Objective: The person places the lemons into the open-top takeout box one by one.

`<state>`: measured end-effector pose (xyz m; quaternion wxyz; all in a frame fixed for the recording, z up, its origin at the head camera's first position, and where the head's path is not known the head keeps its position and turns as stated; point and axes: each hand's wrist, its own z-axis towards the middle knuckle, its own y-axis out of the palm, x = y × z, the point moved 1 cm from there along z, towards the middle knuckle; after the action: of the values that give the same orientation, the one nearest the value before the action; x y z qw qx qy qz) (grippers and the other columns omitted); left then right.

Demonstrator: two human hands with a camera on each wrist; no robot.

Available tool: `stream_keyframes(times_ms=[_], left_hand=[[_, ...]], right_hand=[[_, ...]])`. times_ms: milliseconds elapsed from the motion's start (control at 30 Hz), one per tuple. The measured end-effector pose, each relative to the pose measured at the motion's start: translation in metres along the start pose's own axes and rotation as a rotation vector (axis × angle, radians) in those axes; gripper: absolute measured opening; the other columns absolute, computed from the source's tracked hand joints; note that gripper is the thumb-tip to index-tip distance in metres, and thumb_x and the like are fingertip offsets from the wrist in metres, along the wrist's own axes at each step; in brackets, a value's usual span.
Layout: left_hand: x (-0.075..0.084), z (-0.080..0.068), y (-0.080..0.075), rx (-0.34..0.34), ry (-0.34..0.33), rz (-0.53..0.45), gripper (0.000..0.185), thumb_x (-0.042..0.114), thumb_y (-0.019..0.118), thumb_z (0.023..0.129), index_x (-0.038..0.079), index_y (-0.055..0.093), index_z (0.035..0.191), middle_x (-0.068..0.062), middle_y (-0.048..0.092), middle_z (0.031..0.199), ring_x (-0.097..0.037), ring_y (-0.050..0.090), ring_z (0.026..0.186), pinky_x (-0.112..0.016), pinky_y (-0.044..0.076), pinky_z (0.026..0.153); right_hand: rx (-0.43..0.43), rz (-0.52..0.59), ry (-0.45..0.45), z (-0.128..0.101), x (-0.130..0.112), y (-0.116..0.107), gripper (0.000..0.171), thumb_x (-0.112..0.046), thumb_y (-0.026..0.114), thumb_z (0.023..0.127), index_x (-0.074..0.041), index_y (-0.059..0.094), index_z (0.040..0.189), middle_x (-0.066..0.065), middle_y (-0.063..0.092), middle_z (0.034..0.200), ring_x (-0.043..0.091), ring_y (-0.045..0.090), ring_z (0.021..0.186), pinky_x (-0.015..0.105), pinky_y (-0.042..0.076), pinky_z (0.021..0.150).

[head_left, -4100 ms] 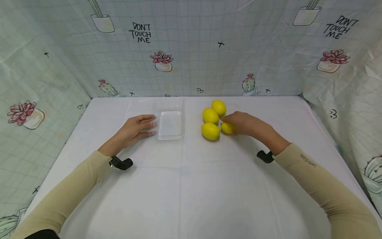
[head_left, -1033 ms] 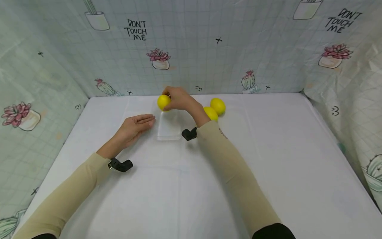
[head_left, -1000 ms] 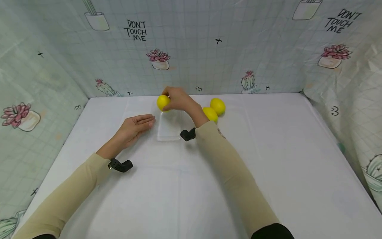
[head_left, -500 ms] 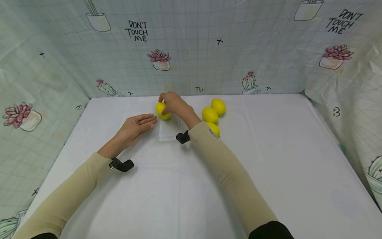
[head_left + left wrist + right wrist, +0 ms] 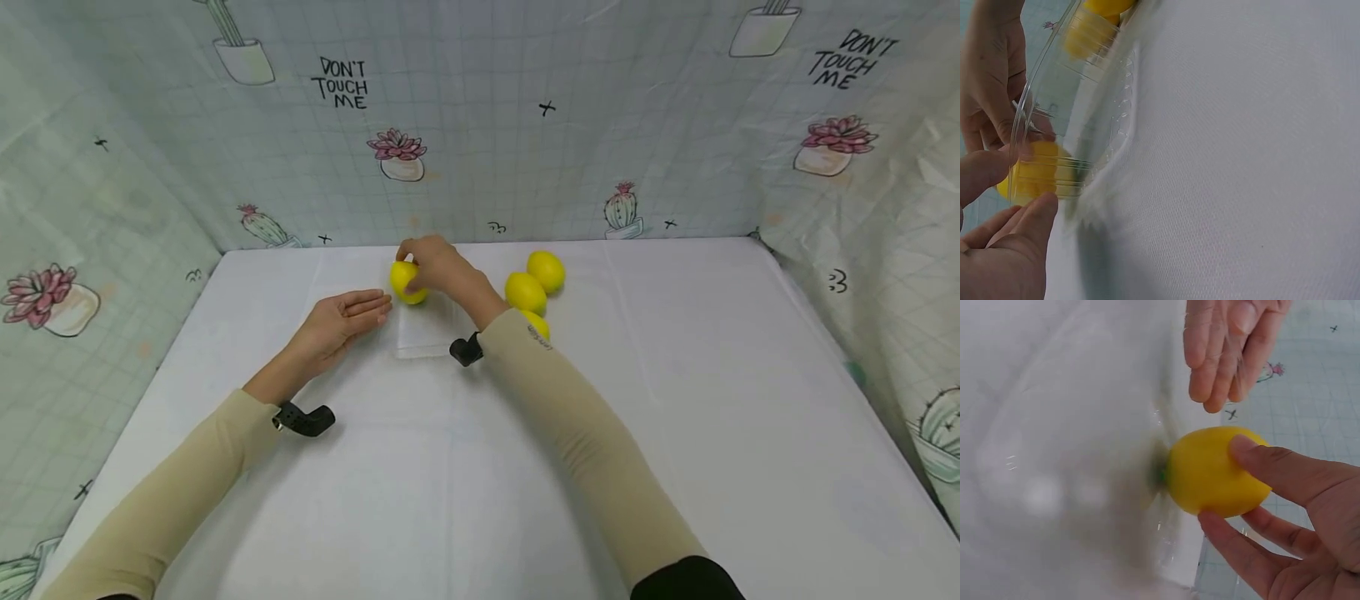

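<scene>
My right hand [image 5: 442, 268] pinches a yellow lemon [image 5: 403, 282] between thumb and fingertips, low within the back left corner of a clear plastic container [image 5: 423, 335]. In the right wrist view that lemon [image 5: 1207, 478] lies on its side, its greenish tip pointing at the container's floor. The left hand [image 5: 330, 332] lies at the container's left side with straight fingers. From the left wrist view, its thumb [image 5: 985, 175] and fingertips are right at the outside of the clear wall, through which the held lemon [image 5: 1038, 172] shows. My right forearm covers part of the container's right side.
Three more lemons stand in a row right of the container: a back one [image 5: 545, 272], a middle one [image 5: 525, 294] and a front one [image 5: 536, 323] partly behind my right sleeve. A white cloth [image 5: 390, 500] covers the table. A printed curtain [image 5: 480, 125] rises behind it.
My right hand has taken a lemon from the group, carried it left over the container and lowered it into the back left corner. The left hand has stayed at the container's side.
</scene>
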<state>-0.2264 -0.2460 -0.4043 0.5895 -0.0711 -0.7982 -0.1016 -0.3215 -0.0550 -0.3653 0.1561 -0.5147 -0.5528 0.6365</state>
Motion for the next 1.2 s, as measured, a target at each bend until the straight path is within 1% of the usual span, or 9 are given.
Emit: stream_keyframes(times_ms=[100, 200, 300, 433, 533, 667, 867, 1067, 1200], left_hand=[[-0.001, -0.001, 0.001, 0.003, -0.001, 0.007, 0.065, 0.003, 0.058, 0.103, -0.004, 0.025, 0.159, -0.020, 0.032, 0.163, -0.027, 0.036, 0.148, -0.032, 0.040, 0.115], [-0.004, -0.002, -0.001, 0.016, 0.003, 0.011, 0.067, 0.004, 0.060, 0.103, -0.003, 0.025, 0.159, -0.019, 0.032, 0.163, -0.027, 0.037, 0.148, -0.032, 0.040, 0.115], [-0.006, -0.003, -0.003, 0.034, 0.006, 0.010, 0.067, 0.005, 0.061, 0.102, -0.002, 0.027, 0.159, -0.018, 0.033, 0.163, -0.027, 0.038, 0.148, -0.033, 0.041, 0.114], [-0.007, -0.003, -0.005, 0.043, 0.005, 0.018, 0.068, 0.006, 0.062, 0.101, 0.000, 0.027, 0.159, -0.017, 0.033, 0.163, -0.025, 0.038, 0.148, -0.031, 0.042, 0.112], [-0.007, -0.002, -0.006, 0.044, 0.002, 0.003, 0.067, 0.005, 0.062, 0.101, 0.000, 0.027, 0.159, -0.017, 0.033, 0.163, -0.025, 0.039, 0.147, -0.029, 0.045, 0.110], [-0.005, -0.002, -0.005, 0.039, -0.008, -0.027, 0.067, 0.003, 0.061, 0.101, 0.000, 0.027, 0.159, -0.017, 0.032, 0.163, -0.025, 0.038, 0.148, -0.028, 0.045, 0.109], [-0.003, -0.002, -0.005, 0.039, -0.018, -0.014, 0.068, 0.005, 0.062, 0.101, 0.000, 0.026, 0.159, -0.017, 0.032, 0.163, -0.024, 0.037, 0.148, -0.029, 0.044, 0.111], [-0.003, 0.000, -0.005, 0.039, -0.019, -0.006, 0.070, 0.006, 0.064, 0.100, 0.001, 0.026, 0.160, -0.016, 0.033, 0.163, -0.024, 0.037, 0.148, -0.029, 0.044, 0.110], [-0.003, 0.000, -0.004, 0.032, -0.012, -0.011, 0.070, 0.005, 0.064, 0.100, 0.000, 0.026, 0.159, -0.017, 0.032, 0.163, -0.025, 0.037, 0.148, -0.030, 0.044, 0.110]], right_hand=[[-0.003, -0.036, 0.032, -0.002, 0.002, 0.003, 0.058, -0.030, 0.078, 0.092, -0.015, 0.055, 0.144, 0.006, 0.059, 0.136, 0.020, 0.054, 0.121, 0.033, 0.049, 0.106], [-0.002, -0.052, 0.037, -0.010, 0.003, 0.001, 0.061, -0.034, 0.076, 0.093, -0.016, 0.052, 0.147, 0.007, 0.054, 0.141, 0.021, 0.053, 0.124, 0.035, 0.048, 0.109], [0.009, -0.045, -0.012, -0.022, 0.006, -0.005, 0.059, -0.033, 0.072, 0.097, -0.013, 0.051, 0.148, 0.008, 0.054, 0.144, 0.022, 0.053, 0.125, 0.035, 0.049, 0.109], [0.025, -0.041, -0.091, -0.043, 0.014, -0.017, 0.049, -0.026, 0.067, 0.101, -0.009, 0.054, 0.145, 0.010, 0.058, 0.141, 0.023, 0.055, 0.126, 0.034, 0.050, 0.107], [0.028, -0.056, -0.106, -0.061, 0.022, -0.026, 0.044, -0.022, 0.064, 0.102, -0.008, 0.056, 0.144, 0.008, 0.059, 0.141, 0.023, 0.056, 0.126, 0.035, 0.051, 0.107], [0.014, -0.077, -0.079, -0.084, 0.034, -0.035, 0.042, -0.022, 0.062, 0.103, -0.009, 0.057, 0.143, 0.007, 0.060, 0.143, 0.023, 0.057, 0.127, 0.035, 0.051, 0.106], [-0.005, -0.083, -0.038, -0.116, 0.053, -0.042, 0.041, -0.024, 0.062, 0.104, -0.010, 0.058, 0.142, 0.007, 0.062, 0.140, 0.025, 0.058, 0.127, 0.037, 0.051, 0.107], [0.006, -0.069, -0.025, -0.142, 0.067, -0.043, 0.041, -0.024, 0.065, 0.102, -0.008, 0.060, 0.140, 0.010, 0.066, 0.134, 0.026, 0.061, 0.122, 0.038, 0.055, 0.102], [0.010, -0.088, -0.001, -0.156, 0.073, -0.040, 0.042, -0.026, 0.068, 0.100, -0.007, 0.063, 0.137, 0.009, 0.067, 0.133, 0.025, 0.063, 0.118, 0.038, 0.056, 0.101]])
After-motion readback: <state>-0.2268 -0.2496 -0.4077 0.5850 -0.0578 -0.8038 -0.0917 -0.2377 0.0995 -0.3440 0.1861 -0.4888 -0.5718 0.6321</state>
